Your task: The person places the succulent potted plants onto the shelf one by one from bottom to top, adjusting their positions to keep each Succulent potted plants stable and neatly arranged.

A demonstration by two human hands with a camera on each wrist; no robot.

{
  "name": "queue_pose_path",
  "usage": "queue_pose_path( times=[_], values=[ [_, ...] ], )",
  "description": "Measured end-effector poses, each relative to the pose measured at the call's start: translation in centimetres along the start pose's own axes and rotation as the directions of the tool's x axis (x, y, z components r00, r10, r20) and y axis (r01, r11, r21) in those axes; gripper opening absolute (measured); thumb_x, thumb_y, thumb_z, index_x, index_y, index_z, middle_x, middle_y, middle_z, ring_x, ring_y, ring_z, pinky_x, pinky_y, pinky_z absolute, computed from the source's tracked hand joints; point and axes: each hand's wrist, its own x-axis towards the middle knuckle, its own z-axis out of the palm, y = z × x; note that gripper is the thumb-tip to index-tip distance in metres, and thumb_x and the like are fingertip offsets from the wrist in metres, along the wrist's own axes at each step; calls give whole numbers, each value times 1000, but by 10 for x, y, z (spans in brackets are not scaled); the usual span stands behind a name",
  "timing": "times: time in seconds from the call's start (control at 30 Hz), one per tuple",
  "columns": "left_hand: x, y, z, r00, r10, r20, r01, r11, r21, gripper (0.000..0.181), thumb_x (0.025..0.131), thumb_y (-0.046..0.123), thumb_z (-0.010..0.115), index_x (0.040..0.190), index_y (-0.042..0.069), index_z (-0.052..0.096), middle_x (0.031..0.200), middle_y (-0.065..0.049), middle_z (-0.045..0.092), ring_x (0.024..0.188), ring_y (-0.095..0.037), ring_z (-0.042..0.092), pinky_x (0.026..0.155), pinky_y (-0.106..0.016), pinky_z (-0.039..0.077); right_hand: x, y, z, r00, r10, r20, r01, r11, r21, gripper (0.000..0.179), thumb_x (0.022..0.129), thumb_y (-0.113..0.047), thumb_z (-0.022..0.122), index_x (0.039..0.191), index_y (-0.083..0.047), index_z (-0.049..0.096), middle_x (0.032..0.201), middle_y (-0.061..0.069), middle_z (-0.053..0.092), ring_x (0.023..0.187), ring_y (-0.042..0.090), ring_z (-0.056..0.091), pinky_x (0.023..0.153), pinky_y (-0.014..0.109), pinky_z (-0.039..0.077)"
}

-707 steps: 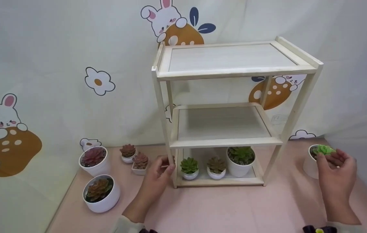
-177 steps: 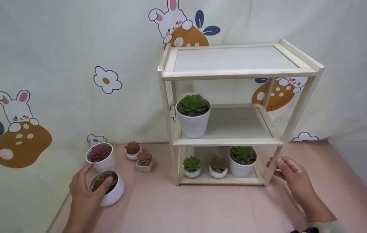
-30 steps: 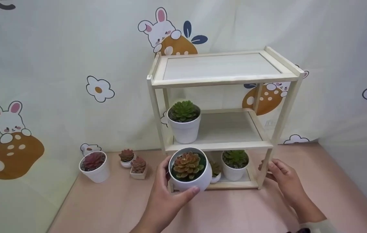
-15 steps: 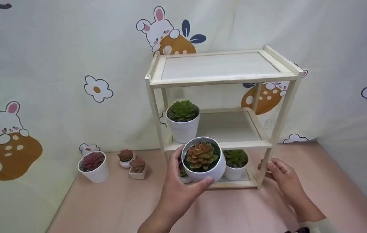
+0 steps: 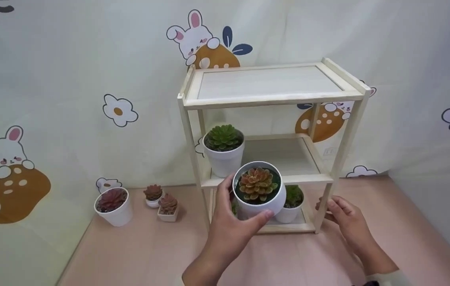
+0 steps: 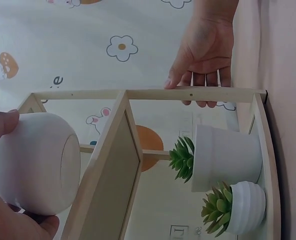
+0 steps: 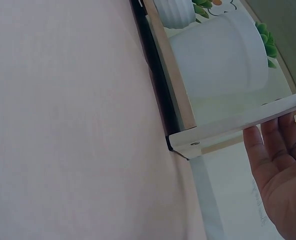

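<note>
My left hand (image 5: 235, 228) grips a round white pot (image 5: 266, 202) with an orange-brown succulent (image 5: 258, 184), tilted toward me in front of the middle tier's edge. In the left wrist view the pot (image 6: 35, 162) is up off any surface, beside the shelf board. My right hand (image 5: 348, 218) holds the front right post (image 5: 324, 206) of the wooden shelf (image 5: 276, 104), thumb in front and fingers behind it. On the middle tier's left stands a white pot (image 5: 224, 161) with a green succulent. Behind my left hand, the bottom tier's plants are partly hidden.
Left on the pink tabletop (image 5: 137, 254) stand a white pot (image 5: 118, 212) with a dark red succulent and two small potted succulents, one round (image 5: 153, 195), one square (image 5: 168, 208). A bottom-tier pot (image 6: 223, 157) shows in the left wrist view. A printed cloth hangs behind.
The left hand lifted the round pot from the table's left and is carrying it right and slightly up. Earlier, the green succulent pot moved onto the middle tier. The right hand keeps the post.
</note>
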Motion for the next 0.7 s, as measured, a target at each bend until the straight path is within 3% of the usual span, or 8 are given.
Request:
queue_pose_path(
  times=[0.2, 0.43, 0.7],
  values=[
    [4, 4, 7, 1000, -14, 6, 14, 999, 47, 109, 73, 36, 95, 159, 25, 29, 158, 0, 43, 150, -25, 39, 125, -63, 23, -2, 1, 1, 999, 27, -19, -28, 1000, -9, 38, 111, -24, 51, 125, 8, 64, 106, 3, 75, 102, 8, 71, 90, 25, 61],
    [10, 11, 14, 999, -35, 7, 34, 995, 95, 110, 73, 40, 94, 160, 28, 28, 158, 2, 40, 147, -25, 41, 121, -63, 32, -2, 0, 0, 1000, 28, -14, -29, 999, -23, 37, 111, -26, 51, 124, 6, 65, 107, 4, 75, 104, 8, 71, 91, 25, 61],
    [17, 12, 20, 998, 55, -44, -47, 985, 163, 108, 73, 37, 94, 160, 21, 33, 155, -4, 31, 143, -26, 38, 119, -59, 37, 0, -2, 1, 1000, 24, -12, -23, 1000, 8, 37, 111, -24, 51, 125, 7, 65, 111, 12, 73, 104, 11, 71, 91, 28, 61]
  ],
)
